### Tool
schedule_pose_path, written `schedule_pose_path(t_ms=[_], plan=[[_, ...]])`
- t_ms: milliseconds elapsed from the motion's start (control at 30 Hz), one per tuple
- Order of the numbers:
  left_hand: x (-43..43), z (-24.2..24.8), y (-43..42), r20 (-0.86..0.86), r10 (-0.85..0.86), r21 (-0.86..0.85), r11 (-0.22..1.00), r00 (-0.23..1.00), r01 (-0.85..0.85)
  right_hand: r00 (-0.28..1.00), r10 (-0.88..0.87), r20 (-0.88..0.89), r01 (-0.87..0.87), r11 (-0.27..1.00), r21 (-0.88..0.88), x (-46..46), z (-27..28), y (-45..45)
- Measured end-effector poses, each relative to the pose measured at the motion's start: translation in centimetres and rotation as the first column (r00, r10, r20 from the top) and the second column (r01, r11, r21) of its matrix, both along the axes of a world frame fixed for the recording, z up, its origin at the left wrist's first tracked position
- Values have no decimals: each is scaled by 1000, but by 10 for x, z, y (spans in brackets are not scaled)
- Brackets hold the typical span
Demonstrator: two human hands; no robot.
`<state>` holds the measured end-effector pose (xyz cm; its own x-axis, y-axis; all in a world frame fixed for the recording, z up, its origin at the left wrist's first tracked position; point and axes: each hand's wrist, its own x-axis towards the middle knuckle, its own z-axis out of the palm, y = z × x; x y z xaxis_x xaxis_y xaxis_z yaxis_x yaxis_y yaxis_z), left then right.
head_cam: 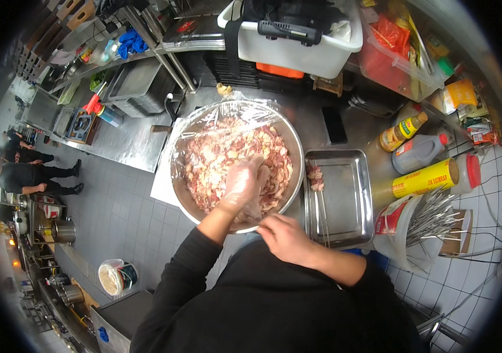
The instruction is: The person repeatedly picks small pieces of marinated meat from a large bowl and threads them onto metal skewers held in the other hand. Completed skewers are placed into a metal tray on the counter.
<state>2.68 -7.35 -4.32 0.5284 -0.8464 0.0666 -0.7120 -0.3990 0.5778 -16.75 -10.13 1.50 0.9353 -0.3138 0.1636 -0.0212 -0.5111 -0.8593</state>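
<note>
A large round metal bowl [297,145] holds many pieces of raw meat [211,163], with clear plastic film [251,108] over its far part. My left hand [244,181], in a clear plastic glove, is over the meat; what its fingers hold, if anything, is hidden. At the bowl's near rim my right hand [286,238] is bare, its thumb and fingertips pinching clear thin plastic near my left wrist. To the right, a rectangular steel tray [343,198] holds threaded meat [315,178] on thin metal skewers [325,218] along its left side.
A black phone [334,125] lies beyond the tray. Bottles [403,131], a yellow wrap roll [425,178] and a tub of metal skewers [403,247] stand at right. A torch with a gas can [109,115] is on the left counter. People [24,178] stand far left; a white bucket [118,277] is on the floor.
</note>
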Motion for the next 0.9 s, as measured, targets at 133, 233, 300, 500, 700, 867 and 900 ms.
schedule_pose_path(t_ms=[133,233,300,500,700,867,900], plan=[[39,-12,-62,328,-260,434,896,908,100,935,-320,-156,323,946,-4,-45,-9,-11],[54,-29,-92,529,-254,293,950,810,106,884,-403,-235,398,915,-73,-69,-20,-16],[63,-33,-107,449,-377,463,874,810,149,861,-443,-249,435,896,-89,-79,-26,-16],[74,-29,-99,358,-471,482,833,806,273,837,-536,-107,531,844,-72,-89,-41,-17],[55,-7,-34,-763,151,42,982,629,-184,790,-589,-168,604,795,53,-86,-51,-15],[24,23,9,-967,-254,-216,824,0,-523,829,-544,-129,559,813,164,-72,-43,-16],[19,27,14,-965,-260,-205,804,-20,-559,842,-530,-96,539,827,162,-69,-39,-16]])
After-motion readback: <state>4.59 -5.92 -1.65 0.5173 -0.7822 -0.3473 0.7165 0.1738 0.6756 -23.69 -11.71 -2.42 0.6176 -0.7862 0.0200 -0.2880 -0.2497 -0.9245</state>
